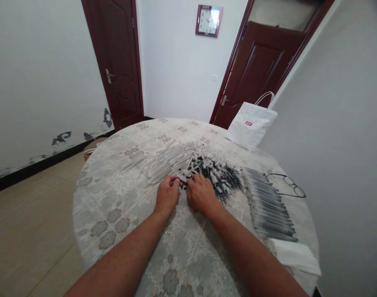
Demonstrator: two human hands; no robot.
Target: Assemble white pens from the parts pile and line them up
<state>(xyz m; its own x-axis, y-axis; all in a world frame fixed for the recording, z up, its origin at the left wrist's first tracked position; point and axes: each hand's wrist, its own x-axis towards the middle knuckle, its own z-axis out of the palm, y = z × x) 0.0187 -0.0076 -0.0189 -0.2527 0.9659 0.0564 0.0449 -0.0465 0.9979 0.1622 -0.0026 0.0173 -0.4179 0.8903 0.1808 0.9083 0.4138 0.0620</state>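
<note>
Two bare hands: low over the near edge of the loose heap, almost meeting, with both forearms reaching across the round table (114, 206) and its flowered cloth.
Left hand (168, 194): fingers drawn in narrow, thumb and forefinger tips at the small dark parts (184, 185); what they grip, if anything, is too small for me to tell.
Right hand (201, 192): palm down, fingers curled, tips at those same dark parts from the other side; I cannot tell whether they hold one.
White tubes (171, 161): lying loosely together, just beyond the left hand, most of them slanting the same way.
Black rods (234, 177): heaped beside the right hand, thin, with short white caps (215, 179) scattered among them.
Grey pens (273, 206): set side by side in a long row, to the right of the heap, somewhat blurred.
Eyeglasses (289, 185): lying open, just beside the row.
White folded sheet (295, 255): flat at the near end of the row.
White paper bag (252, 123): at the table's far right, handles up, a small red label on its front.
Wall clock (208, 20): high on the far wall, between two dark red doors.
</note>
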